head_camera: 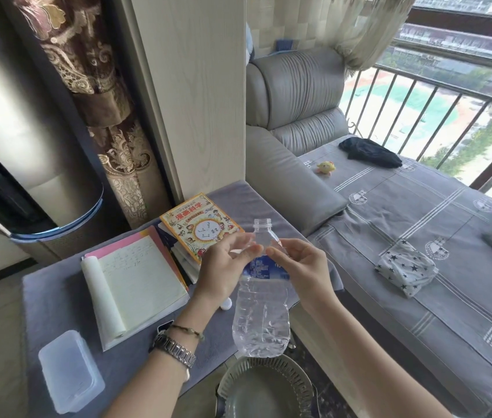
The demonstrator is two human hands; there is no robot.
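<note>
A clear, empty plastic bottle with a blue label and no cap is held upright in mid-air above the table's right edge. My left hand pinches its upper part from the left, thumb and fingers curled against the shoulder. My right hand pinches the same part from the right. A small white cap lies on the table just under my left wrist. The bottle's body looks crumpled.
A grey-covered table holds an open notebook, a stack of books and a clear plastic lidded box. A bin with a bag stands below the bottle. A grey sofa bed lies to the right, with a balcony railing behind it.
</note>
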